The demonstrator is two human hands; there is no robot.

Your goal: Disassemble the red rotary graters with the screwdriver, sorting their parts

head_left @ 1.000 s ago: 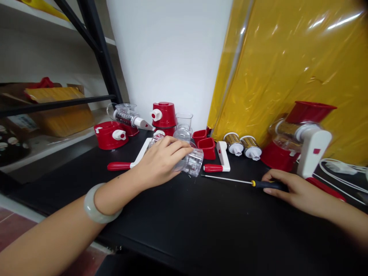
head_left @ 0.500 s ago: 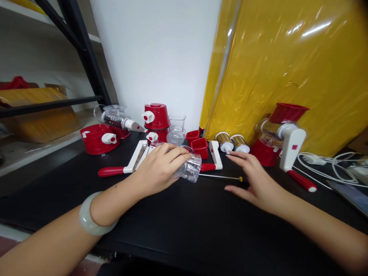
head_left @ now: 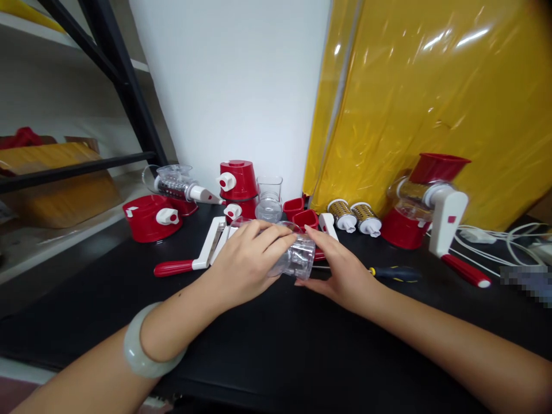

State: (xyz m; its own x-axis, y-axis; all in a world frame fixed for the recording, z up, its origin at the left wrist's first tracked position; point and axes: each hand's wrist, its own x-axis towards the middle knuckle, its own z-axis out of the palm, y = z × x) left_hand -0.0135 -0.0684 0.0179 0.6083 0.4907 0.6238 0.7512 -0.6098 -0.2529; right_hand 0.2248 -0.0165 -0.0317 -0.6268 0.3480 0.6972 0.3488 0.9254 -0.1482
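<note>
My left hand [head_left: 254, 261] is wrapped over a clear plastic grater housing [head_left: 302, 257] lying sideways just above or on the black table, hiding much of it. At the housing's round right end, my right hand [head_left: 340, 270] curves around it, thumb below and fingers above. Behind my left hand lies a white crank with a red handle [head_left: 175, 268]. A second white crank [head_left: 328, 225] stands partly hidden behind my right hand. The screwdriver [head_left: 397, 273], with its black and yellow handle, rests beyond my right wrist.
Two grater drums [head_left: 354, 217] lie near the yellow wrapped panel. Red pushers [head_left: 305, 218], a clear hopper [head_left: 269, 198] and stacked red bases [head_left: 237, 181] stand at the back. On the right is an assembled grater [head_left: 405, 227] beside white cables [head_left: 509, 236]; a red base [head_left: 150, 218] sits left.
My right hand has moved left from beside the screwdriver to the right end of the clear housing. The screwdriver's handle has come into sight. My left hand keeps its hold.
</note>
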